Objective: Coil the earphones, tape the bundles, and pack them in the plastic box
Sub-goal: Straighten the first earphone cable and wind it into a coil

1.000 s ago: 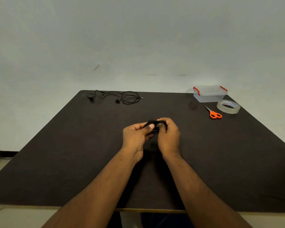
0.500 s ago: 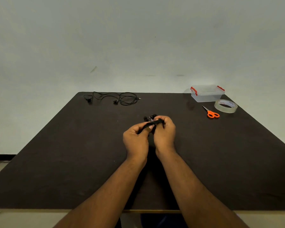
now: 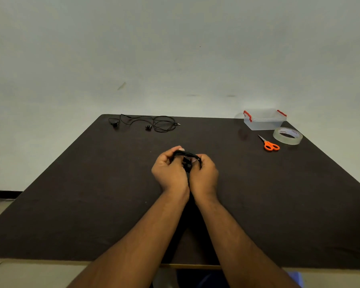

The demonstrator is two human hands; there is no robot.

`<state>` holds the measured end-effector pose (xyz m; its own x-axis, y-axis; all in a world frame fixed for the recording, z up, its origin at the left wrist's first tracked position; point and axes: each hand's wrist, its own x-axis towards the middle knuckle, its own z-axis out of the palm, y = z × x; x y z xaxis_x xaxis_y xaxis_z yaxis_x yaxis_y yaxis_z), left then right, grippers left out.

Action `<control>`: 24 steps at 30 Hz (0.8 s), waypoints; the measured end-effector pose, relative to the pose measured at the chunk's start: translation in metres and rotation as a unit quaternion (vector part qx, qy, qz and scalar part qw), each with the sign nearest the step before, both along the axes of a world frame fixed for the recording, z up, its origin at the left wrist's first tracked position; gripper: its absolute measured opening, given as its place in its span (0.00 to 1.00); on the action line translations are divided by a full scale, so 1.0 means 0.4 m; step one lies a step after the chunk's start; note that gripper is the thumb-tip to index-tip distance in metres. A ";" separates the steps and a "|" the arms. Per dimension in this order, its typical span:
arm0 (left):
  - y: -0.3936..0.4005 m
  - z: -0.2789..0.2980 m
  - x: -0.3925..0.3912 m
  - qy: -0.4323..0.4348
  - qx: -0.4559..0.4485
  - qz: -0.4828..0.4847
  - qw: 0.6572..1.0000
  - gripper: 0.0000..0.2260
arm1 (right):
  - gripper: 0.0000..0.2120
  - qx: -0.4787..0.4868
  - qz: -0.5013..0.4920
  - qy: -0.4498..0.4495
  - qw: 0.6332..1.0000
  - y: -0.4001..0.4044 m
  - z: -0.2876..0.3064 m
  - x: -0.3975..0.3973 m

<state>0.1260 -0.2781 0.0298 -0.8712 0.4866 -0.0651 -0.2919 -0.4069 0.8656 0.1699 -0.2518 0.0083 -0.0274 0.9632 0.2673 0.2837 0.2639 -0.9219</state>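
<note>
Both hands are working side by side above the middle of the matte, dark worktop (image 3: pixel 92 194): the left hand (image 3: pixel 169 173) and the right hand (image 3: pixel 205 175) are each gripping one end of a thin black earphone bundle (image 3: pixel 186 155), its cord arching between them. A second pair of earphones (image 3: pixel 148 123) is lying loose near the far left edge. A clear plastic box (image 3: pixel 264 120) with red clips, a glossy tape roll (image 3: pixel 287 135) and orange-handled scissors (image 3: pixel 269 144) are sitting together at the far right.
</note>
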 end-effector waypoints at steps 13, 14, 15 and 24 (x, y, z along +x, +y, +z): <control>-0.043 0.012 -0.106 0.531 -0.357 -0.120 0.759 0.04 | 0.10 -0.079 -0.002 -0.085 0.993 -0.005 -0.003 0.025; -0.049 0.017 -0.104 0.515 -0.373 -0.125 0.762 0.04 | 0.11 -0.074 0.006 -0.101 0.992 -0.011 -0.002 0.030; -0.053 0.020 -0.105 0.505 -0.385 -0.124 0.762 0.05 | 0.11 -0.072 0.019 -0.117 0.990 -0.017 0.001 0.037; -0.054 -0.001 -0.100 0.392 -0.365 -0.136 0.834 0.06 | 0.07 -0.319 0.111 0.073 0.938 -0.066 0.023 0.056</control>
